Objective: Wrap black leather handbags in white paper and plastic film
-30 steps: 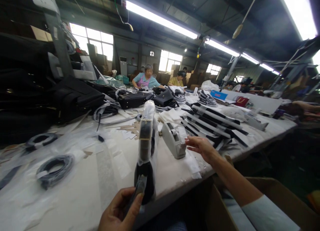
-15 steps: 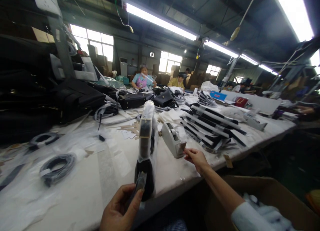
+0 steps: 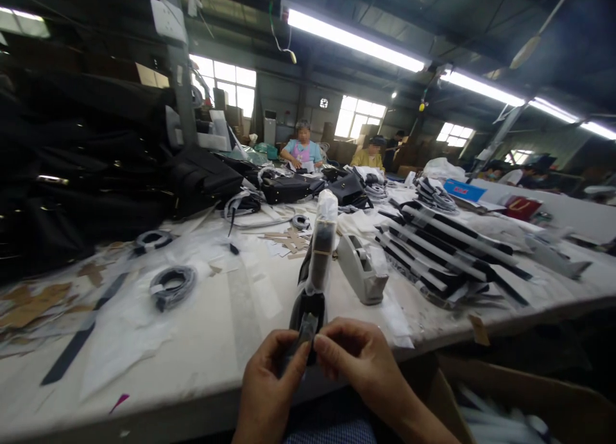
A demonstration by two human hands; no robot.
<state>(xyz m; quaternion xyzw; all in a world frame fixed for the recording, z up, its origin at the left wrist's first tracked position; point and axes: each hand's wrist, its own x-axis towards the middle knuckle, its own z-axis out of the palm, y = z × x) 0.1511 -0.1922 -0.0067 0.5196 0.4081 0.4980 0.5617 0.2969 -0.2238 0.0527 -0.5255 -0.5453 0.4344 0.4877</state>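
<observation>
At the table, left hand and right hand pinch a plastic sleeve containing a black strap.

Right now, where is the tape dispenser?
Head view, centre: the tape dispenser stands on the table, just right of the bagged strap and left of the strap stack.

Both hands meet close in front, fingertips pinched. The left hand points its thumb toward the right hand, which curls in beside it, knuckles up, wrist bare.
</observation>
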